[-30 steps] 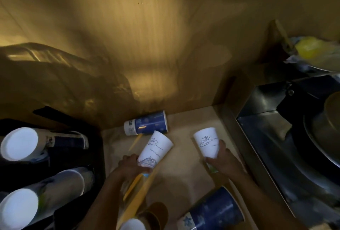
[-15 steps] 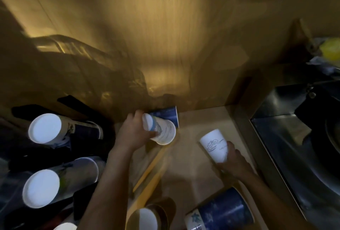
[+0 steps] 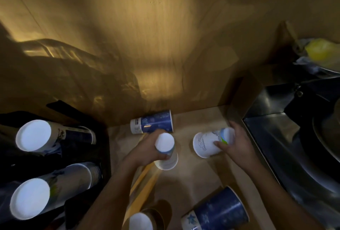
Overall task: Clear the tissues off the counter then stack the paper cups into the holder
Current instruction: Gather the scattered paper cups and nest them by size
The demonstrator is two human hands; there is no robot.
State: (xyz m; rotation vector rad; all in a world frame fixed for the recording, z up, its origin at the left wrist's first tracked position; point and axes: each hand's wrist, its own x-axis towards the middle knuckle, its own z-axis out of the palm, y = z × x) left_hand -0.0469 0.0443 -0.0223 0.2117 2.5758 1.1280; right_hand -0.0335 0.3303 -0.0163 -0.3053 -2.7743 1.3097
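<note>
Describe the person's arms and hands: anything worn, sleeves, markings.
Both forearms are bare as far as the picture's lower edge, with no sleeve showing. The left hand and the right hand wear no gloves, and no watch, ring or band shows. The dim amber light is too weak to tell finer marks on them.

Wood-grain wall panel (image 3: pixel 156 36), warm yellow light pooled at its centre, edges dim. Tan counter (image 3: pixel 198 174) below. Steel sink basin (image 3: pixel 287 146) at right; yellow plastic bag (image 3: pixel 320 51) on the ledge behind.
</note>
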